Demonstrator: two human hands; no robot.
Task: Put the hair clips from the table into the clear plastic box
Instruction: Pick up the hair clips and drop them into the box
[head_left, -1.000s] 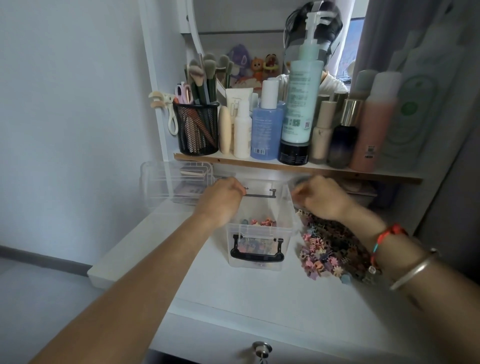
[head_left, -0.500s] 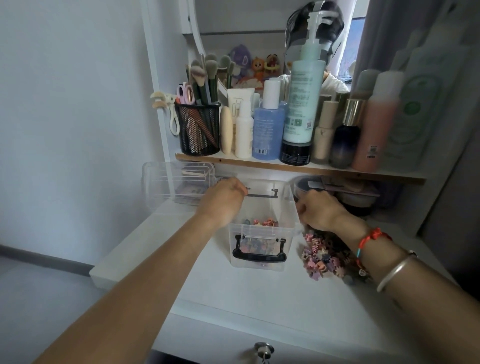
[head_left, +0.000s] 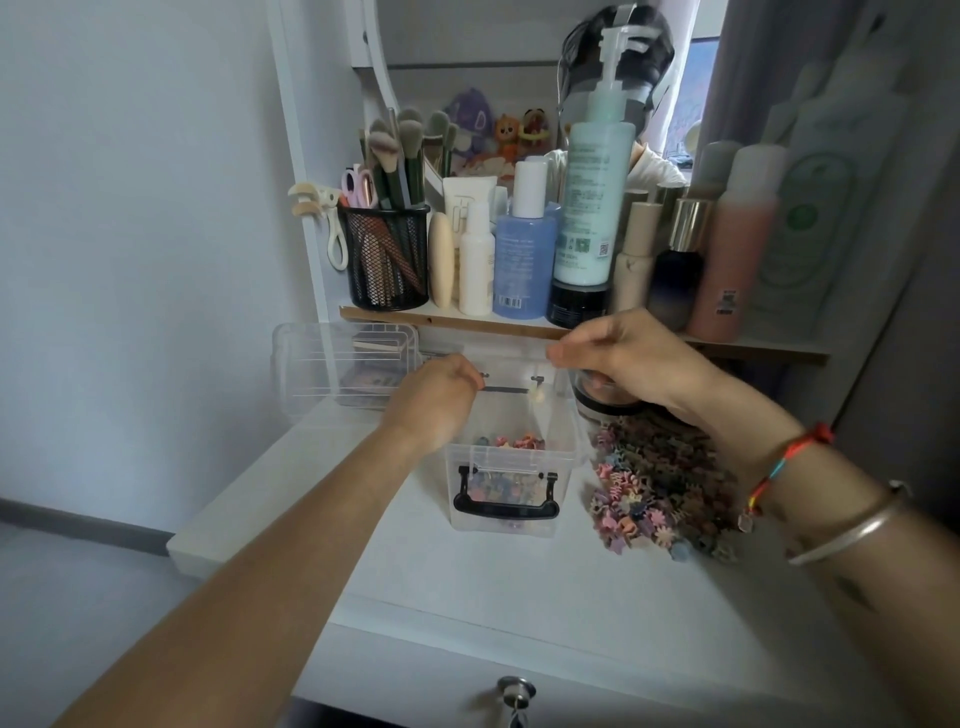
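Note:
The clear plastic box with black handles stands open in the middle of the white table and has several coloured hair clips in its bottom. My left hand grips the box's left rim. A heap of small pastel hair clips lies on the table just right of the box. My right hand hovers above the box's far right corner with its fingers bunched together, palm down. A pale blurred clip shows just under its fingertips, inside the box.
Another clear container sits at the back left under the wooden shelf. The shelf carries bottles and a black mesh brush holder. A round jar stands behind the heap. A drawer key sticks out at the table's front.
My right hand has lifted off the heap of clips and moved up and left, over the box. My left hand has stayed on the box's rim.

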